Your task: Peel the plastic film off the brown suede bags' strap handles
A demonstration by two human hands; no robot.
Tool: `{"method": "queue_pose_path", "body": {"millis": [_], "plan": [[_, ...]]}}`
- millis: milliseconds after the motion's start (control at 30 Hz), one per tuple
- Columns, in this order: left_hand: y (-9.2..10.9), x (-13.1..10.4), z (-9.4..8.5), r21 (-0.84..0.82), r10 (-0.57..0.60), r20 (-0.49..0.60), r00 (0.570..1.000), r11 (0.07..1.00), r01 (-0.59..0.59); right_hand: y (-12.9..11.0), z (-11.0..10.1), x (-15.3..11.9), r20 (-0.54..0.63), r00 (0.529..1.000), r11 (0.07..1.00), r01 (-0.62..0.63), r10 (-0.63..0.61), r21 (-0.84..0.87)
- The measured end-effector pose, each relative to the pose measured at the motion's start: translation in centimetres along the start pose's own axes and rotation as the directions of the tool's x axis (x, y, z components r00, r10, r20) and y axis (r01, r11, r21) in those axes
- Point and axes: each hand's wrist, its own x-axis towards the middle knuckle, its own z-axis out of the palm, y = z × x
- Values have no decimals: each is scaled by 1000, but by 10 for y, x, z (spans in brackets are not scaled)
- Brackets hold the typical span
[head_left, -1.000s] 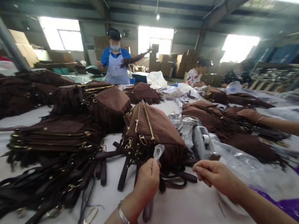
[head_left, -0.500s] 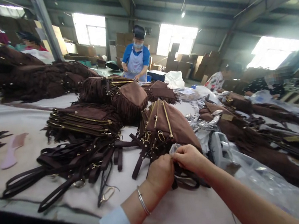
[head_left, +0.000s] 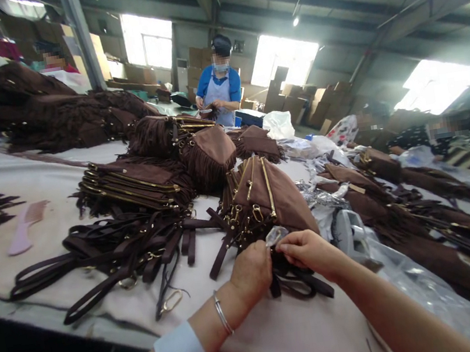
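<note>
My left hand (head_left: 251, 270) is closed in a fist, its thumb and forefinger gripping one edge of a small clear plastic bag (head_left: 276, 234). Against the other side of this bag, the fingertips of my right hand (head_left: 305, 250) are pinched together. Just beyond the hands stands a brown handbag (head_left: 289, 197) with gold zippers and clasps, leaning on others of its kind. Below my fingers a dark strap (head_left: 302, 286) lies looped on the table. What the bag contains is too small to make out.
To the left lie a heap of dark straps (head_left: 131, 247), stacked zippered pouches (head_left: 134, 185) and a pink comb (head_left: 28, 227). Clear plastic wrapping (head_left: 412, 273), a white tape dispenser (head_left: 352, 235) and more brown bags (head_left: 424, 230) fill the right side. A co-worker (head_left: 219, 87) stands across the table.
The small plastic bag shows more plainly between my hands, and my right fingers have shifted slightly right. The view has turned a little. The co-worker opposite has raised their hands, now holding something dark.
</note>
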Motion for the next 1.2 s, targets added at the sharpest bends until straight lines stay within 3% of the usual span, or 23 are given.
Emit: {"method": "queue_pose_path", "body": {"millis": [167, 500, 633, 733, 933, 1200], "plan": [[3, -1, 3, 35, 21, 34, 999, 999, -22, -7, 6, -3, -45, 996, 993, 75, -80, -88], [5, -5, -1, 131, -1, 65, 998, 991, -7, -17, 15, 18, -148, 972, 968, -203, 181, -151], [4, -9, 0, 92, -36, -53, 998, 995, 41, -23, 14, 21, -127, 967, 960, -237, 219, -147], [2, -12, 0, 140, 19, -125, 992, 990, -1, -24, 13, 22, -120, 968, 958, -239, 221, -160], [1, -13, -6, 315, 136, -54, 989, 943, -112, -23, 15, 22, -142, 966, 960, -237, 216, -150], [0, -9, -10, 202, 117, -68, 991, 974, -101, -15, 12, 10, -53, 985, 987, -162, 163, 13]]}}
